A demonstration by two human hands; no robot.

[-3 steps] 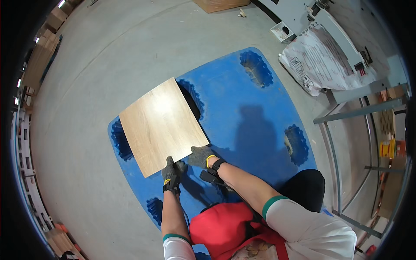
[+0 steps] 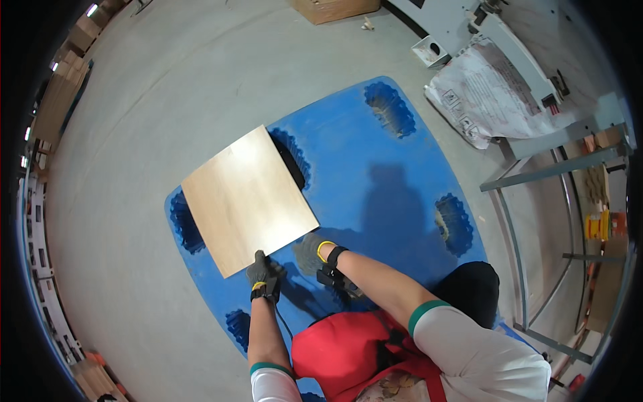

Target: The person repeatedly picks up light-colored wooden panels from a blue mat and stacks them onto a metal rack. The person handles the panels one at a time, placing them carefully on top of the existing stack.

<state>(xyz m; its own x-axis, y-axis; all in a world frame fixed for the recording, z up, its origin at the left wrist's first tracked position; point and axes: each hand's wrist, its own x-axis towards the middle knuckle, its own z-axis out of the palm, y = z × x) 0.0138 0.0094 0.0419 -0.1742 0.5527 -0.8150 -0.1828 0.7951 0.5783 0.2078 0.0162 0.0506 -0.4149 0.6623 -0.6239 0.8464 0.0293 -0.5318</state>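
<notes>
two gloved hands reach down: left hand (image 2: 263,273) and right hand (image 2: 311,253), fingers curled on the near edge of a square pale wooden board (image 2: 248,197) lying on a blue plastic pallet (image 2: 375,174).

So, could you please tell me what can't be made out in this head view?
- Blue pallet: its left part lies hidden under the wooden board; its near edge, behind the person's body.
- Left hand, right hand: gloved; grip on the board's edge unclear.
- Wrapped machine: cut off by the rim.

Dark grey gloves with yellow cuffs on left hand (image 2: 264,275) and right hand (image 2: 312,252); white green-banded sleeves, red apron
</notes>
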